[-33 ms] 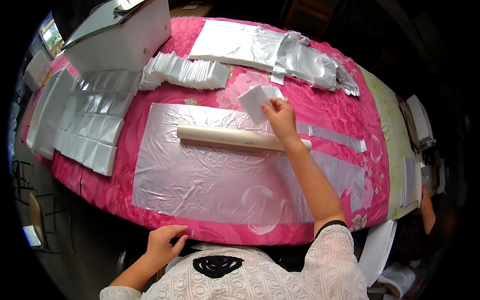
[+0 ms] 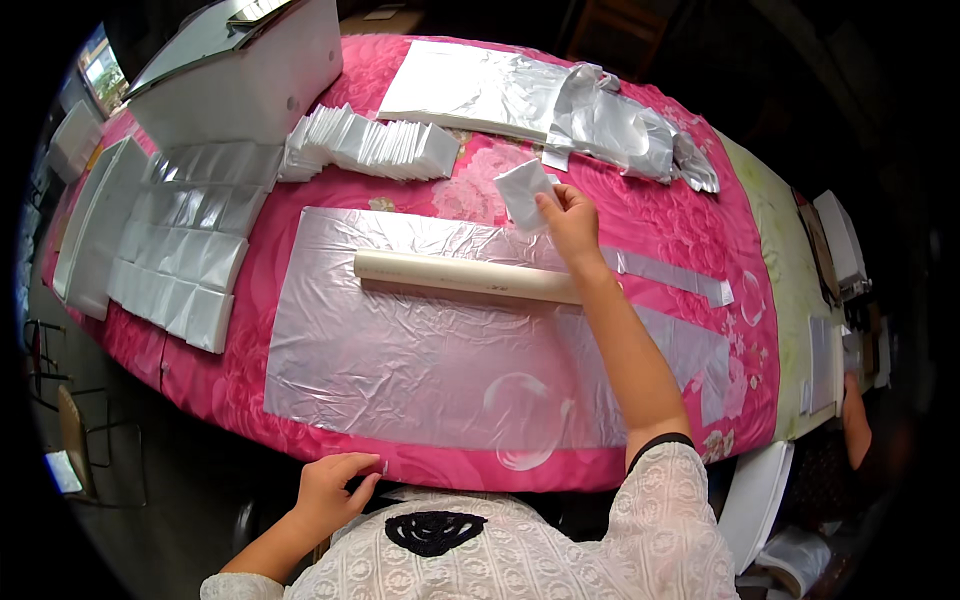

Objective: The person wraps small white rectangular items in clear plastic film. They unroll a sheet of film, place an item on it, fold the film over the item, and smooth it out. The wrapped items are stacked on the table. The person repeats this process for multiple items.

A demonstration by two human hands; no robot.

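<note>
The right hand (image 2: 575, 228) pinches a packet (image 2: 521, 193) beyond the tube (image 2: 465, 274), next likely needing steady grip; left hand (image 2: 328, 490) nearer, fingers apart.

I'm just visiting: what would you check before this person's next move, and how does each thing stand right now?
1. White square held by the right hand: ok, pinched between thumb and fingers.
2. Number of layers in that grip: cannot tell.
3. Left hand free: ok, appears empty at the table's near edge.
4. Pale tube lying on the plastic film: ok.
5. Film smooth: not ok, wrinkled.
6. Row of white pieces clear of both hands: ok.
</note>
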